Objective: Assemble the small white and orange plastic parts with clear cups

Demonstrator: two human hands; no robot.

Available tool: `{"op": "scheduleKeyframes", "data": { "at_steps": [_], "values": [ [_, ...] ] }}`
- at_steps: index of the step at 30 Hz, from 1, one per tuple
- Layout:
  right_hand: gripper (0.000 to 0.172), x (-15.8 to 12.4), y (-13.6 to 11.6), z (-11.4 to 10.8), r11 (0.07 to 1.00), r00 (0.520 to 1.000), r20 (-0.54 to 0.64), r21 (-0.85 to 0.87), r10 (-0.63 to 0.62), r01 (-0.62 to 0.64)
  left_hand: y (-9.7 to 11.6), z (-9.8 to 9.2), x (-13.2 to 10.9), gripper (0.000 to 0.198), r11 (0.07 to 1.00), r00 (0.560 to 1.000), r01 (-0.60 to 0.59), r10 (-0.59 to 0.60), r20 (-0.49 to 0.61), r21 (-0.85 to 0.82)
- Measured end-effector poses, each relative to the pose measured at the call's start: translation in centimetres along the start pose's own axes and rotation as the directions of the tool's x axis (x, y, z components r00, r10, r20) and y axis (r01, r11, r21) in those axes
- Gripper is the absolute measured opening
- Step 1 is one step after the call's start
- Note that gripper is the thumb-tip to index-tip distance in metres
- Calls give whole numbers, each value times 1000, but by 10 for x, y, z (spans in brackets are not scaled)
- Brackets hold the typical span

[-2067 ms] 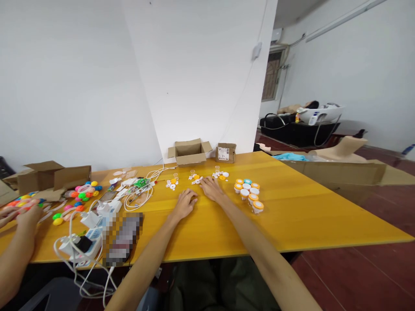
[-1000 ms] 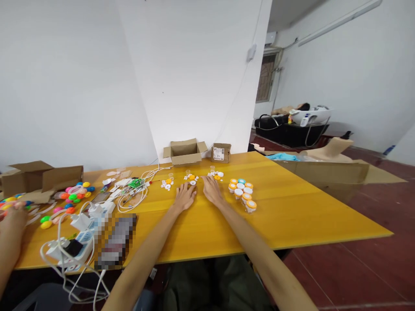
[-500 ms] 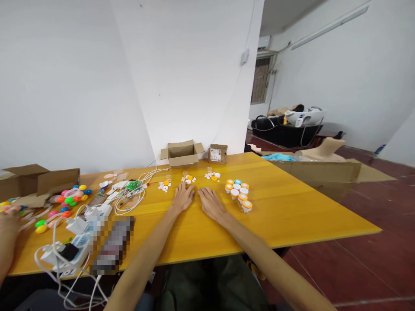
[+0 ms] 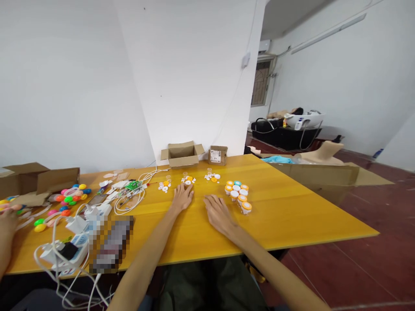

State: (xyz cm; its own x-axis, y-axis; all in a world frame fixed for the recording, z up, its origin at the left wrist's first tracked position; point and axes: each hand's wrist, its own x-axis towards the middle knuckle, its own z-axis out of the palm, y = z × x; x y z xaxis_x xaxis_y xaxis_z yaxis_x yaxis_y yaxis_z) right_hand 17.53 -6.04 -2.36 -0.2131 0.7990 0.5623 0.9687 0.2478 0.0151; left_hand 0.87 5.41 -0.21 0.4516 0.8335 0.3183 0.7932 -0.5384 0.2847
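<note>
My left hand lies flat on the yellow table, fingers stretched toward a small heap of white and orange bits. My right hand rests palm down nearer to me, fingers spread, holding nothing. Just right of it stands a cluster of small jars with orange, white and teal lids. Two more heaps of small white and orange pieces, one at the left and one at the right, lie beyond my hands.
An open cardboard box and a small closed one stand at the table's far edge. White cables and a green board, coloured balls and chargers fill the left side. Another person's hand is at the far left.
My right hand has drawn back from the small pieces toward me and now rests flat. My left hand has slid forward toward the pieces. The view has shifted slightly.
</note>
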Motion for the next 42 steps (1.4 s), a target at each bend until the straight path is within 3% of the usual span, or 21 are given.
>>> {"op": "scheduleKeyframes", "data": {
  "at_steps": [4, 9, 13, 18, 36, 42],
  "values": [
    [32, -8, 14, -9, 999, 988, -152, -36, -17, 12, 1, -1, -5, 35, 999, 999, -34, 34, 6, 38],
    [29, 4, 47, -24, 984, 970, -225, -126, 92, -123, -2, 3, -6, 28, 993, 996, -90, 92, -19, 73],
    [33, 20, 71, -29, 951, 971, -113, -209, 210, -230, -9, 9, -5, 24, 986, 987, -148, 152, -53, 81],
    [31, 24, 79, -31, 932, 959, 77, -268, 274, -245, -15, 15, -4, 23, 977, 977, -196, 202, -72, 85],
    [22, 26, 75, -50, 932, 973, 114, -329, 200, -153, -15, 16, -4, 19, 963, 957, -255, 264, -121, 86],
    [24, 36, 64, -52, 947, 965, 208, -310, 158, -88, -18, 19, -3, 19, 961, 953, -265, 274, -130, 83]
  ]
}}
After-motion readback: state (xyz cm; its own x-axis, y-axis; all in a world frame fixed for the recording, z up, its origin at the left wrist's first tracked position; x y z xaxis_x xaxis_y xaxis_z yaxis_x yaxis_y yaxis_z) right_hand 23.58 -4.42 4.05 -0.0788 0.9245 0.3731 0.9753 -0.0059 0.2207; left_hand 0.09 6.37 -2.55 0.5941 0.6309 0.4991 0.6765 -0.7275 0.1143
